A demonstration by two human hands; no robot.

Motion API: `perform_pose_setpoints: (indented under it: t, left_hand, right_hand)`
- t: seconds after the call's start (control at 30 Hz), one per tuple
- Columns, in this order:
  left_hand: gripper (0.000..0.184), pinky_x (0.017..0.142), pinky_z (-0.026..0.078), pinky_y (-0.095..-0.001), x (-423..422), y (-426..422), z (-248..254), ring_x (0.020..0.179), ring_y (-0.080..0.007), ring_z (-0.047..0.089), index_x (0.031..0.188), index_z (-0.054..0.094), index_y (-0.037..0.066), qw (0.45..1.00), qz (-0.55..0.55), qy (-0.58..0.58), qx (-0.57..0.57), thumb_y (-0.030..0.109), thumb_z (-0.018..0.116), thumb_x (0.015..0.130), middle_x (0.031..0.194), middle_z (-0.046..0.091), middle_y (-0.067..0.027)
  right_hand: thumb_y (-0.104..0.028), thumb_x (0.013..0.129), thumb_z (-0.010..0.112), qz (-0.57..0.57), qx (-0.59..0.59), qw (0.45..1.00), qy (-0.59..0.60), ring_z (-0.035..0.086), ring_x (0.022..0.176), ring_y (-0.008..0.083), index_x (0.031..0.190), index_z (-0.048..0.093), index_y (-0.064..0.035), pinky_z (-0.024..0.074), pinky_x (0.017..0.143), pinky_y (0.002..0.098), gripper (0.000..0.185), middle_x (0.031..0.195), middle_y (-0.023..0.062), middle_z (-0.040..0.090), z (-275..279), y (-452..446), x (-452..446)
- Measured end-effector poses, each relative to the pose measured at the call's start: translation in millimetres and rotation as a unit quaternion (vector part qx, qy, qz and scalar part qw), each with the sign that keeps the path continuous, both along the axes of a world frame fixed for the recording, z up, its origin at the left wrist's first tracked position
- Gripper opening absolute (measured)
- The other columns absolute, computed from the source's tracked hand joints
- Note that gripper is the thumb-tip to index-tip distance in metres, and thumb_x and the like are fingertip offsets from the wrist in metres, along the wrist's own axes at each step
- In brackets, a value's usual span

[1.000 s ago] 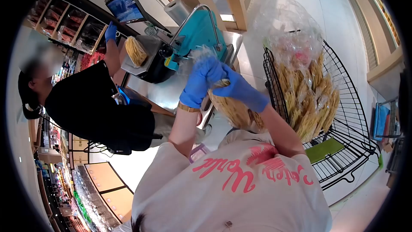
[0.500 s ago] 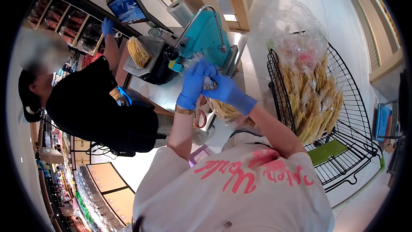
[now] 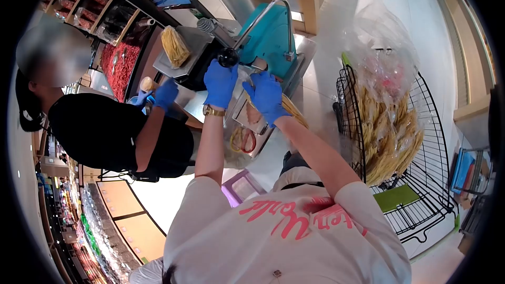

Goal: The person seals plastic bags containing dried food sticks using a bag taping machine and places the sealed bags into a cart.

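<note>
My left hand [image 3: 220,85], in a blue glove, is right at the black ball knob [image 3: 228,57] of a curved metal lever on a teal machine [image 3: 268,37]. The knob partly covers its fingertips, so whether they grip it is unclear. My right hand [image 3: 267,99], also gloved, is closed on a clear bag of yellow dried sticks [image 3: 294,111], pressed near the machine's front. Most of that bag is hidden under the hand and forearm. Crumpled clear plastic shows between both hands.
A yellow stick bundle [image 3: 174,47] lies on a scale [image 3: 192,55]. A black wire cart [image 3: 436,142] at right holds several bagged bundles. Beside me a co-worker [image 3: 105,126] in blue gloves holds a small tan object [image 3: 148,84]. A purple stool [image 3: 243,188] stands below the counter.
My left hand has left the bag's gathered neck and moved to the knob. My right hand has brought the bag against the machine. The co-worker's hand has dropped from beside the screen.
</note>
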State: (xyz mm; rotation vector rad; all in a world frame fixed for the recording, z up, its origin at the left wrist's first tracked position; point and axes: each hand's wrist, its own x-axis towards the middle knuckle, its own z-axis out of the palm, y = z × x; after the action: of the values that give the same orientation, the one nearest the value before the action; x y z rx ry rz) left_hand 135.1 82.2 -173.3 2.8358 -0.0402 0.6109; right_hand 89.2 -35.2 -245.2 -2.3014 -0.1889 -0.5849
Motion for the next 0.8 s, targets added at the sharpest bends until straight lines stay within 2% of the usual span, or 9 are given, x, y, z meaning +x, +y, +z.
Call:
perform_pose_setpoints:
  t: [0.17,0.27,0.33,0.37,0.47,0.6,0.7,0.73,0.8]
  left_hand:
    - [0.024,0.071,0.047,-0.0394,6,3,-1,0.087,-0.032,0.058,0.093,0.062,0.008,0.992,-0.018,-0.049,-0.117,0.024,0.063,0.075,0.092,0.058,-0.0152]
    - [0.031,0.081,0.045,-0.0389,0,5,3,0.094,-0.0354,0.054,0.105,0.058,0.007,0.968,-0.065,0.014,-0.242,0.013,0.06,0.075,0.104,0.053,-0.0179]
    - [0.034,0.083,0.044,-0.0379,0,8,3,0.097,-0.0368,0.053,0.111,0.054,0.006,0.963,-0.053,0.061,-0.256,0.015,0.056,0.078,0.104,0.052,-0.0194]
    - [0.034,0.083,0.044,-0.0379,6,15,2,0.097,-0.0368,0.053,0.111,0.054,0.006,0.963,-0.047,0.06,-0.257,0.015,0.056,0.078,0.104,0.052,-0.0194]
    - [0.032,0.085,0.043,-0.0358,23,39,-24,0.099,-0.0336,0.054,0.115,0.052,0.008,0.965,-0.107,0.129,-0.2,0.02,0.051,0.085,0.106,0.053,-0.018]
    - [0.027,0.08,0.045,-0.0312,27,43,-39,0.095,-0.0219,0.056,0.111,0.053,0.008,0.876,-0.099,0.187,-0.433,0.025,0.044,0.091,0.105,0.055,-0.0108]
    - [0.016,0.07,0.051,-0.0311,1,16,-9,0.09,-0.0127,0.055,0.104,0.051,0.012,0.739,-0.057,0.187,-0.644,0.02,0.045,0.091,0.096,0.053,-0.0011]
    - [0.016,0.07,0.051,-0.0311,4,19,-19,0.09,-0.0127,0.055,0.104,0.051,0.012,0.74,-0.055,0.186,-0.644,0.02,0.045,0.091,0.096,0.053,-0.0011]
    - [0.027,0.073,0.054,-0.0443,9,20,-34,0.086,-0.0201,0.058,0.112,0.05,0.008,0.578,-0.118,0.15,-0.794,0.025,0.044,0.092,0.099,0.055,-0.0064]
  right_hand:
    - [-0.037,0.077,0.059,-0.005,0.032,0.998,0.055,0.057,0.079,0.0331,0.091,0.059,-0.0057,0.0457,0.064,0.0427,0.034,0.085,0.0169,0.057,5,19,25]
    - [-0.033,0.076,0.06,0.029,0.017,0.994,0.105,0.055,0.087,0.0332,0.107,0.055,-0.0046,0.0453,0.072,0.0417,0.042,0.096,0.0182,0.056,1,22,21]
    - [-0.024,0.074,0.063,0.055,0.041,0.998,-0.015,0.051,0.098,0.0344,0.126,0.042,-0.0054,0.0417,0.083,0.0412,0.058,0.108,0.0194,0.051,4,13,4]
    - [-0.015,0.072,0.064,0.126,0.088,0.987,0.056,0.044,0.108,0.0365,0.134,0.029,-0.0028,0.0356,0.092,0.0422,0.073,0.119,0.0202,0.044,6,5,-3]
    - [-0.011,0.072,0.06,0.149,0.053,0.987,-0.035,0.042,0.114,0.0359,0.132,0.03,0.003,0.0329,0.097,0.0415,0.068,0.132,0.0222,0.036,0,3,-13]
    - [-0.005,0.071,0.058,0.169,0.05,0.984,0.008,0.041,0.114,0.0371,0.129,0.034,0.0051,0.0323,0.099,0.0397,0.063,0.134,0.0227,0.033,-11,24,4]
    - [-0.004,0.071,0.057,0.18,0.025,0.983,0.013,0.048,0.108,0.034,0.128,0.034,0.0058,0.0382,0.094,0.036,0.062,0.129,0.0218,0.039,-4,19,-1]
    - [-0.002,0.074,0.054,0.211,0.146,0.967,0.015,0.05,0.106,0.0297,0.124,0.04,0.0051,0.0392,0.092,0.0336,0.053,0.124,0.0195,0.044,-13,17,-1]
    - [-0.001,0.077,0.052,0.236,0.266,0.934,0.017,0.052,0.104,0.0254,0.12,0.045,0.0043,0.0402,0.091,0.0312,0.044,0.12,0.0171,0.049,-28,11,1]
